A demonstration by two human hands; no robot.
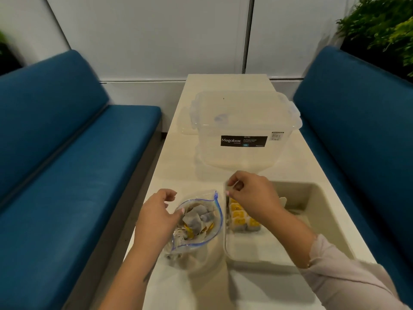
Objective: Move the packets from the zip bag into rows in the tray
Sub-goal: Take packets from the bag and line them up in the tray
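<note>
Pinching one packet (228, 188) over the tray (312, 193), the right hand (252, 193) must next seat it beside the started row (242, 218); left hand (158, 218), grip pinching, holds the zip bag (210, 233) open.

Open zip bag (197, 222) holds loose packets (196, 217); tray (312, 193) holds yellow-tagged row (242, 218).

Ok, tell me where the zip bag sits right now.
In the head view the zip bag lies open on the table, left of the tray, with the left hand at its mouth.
</note>
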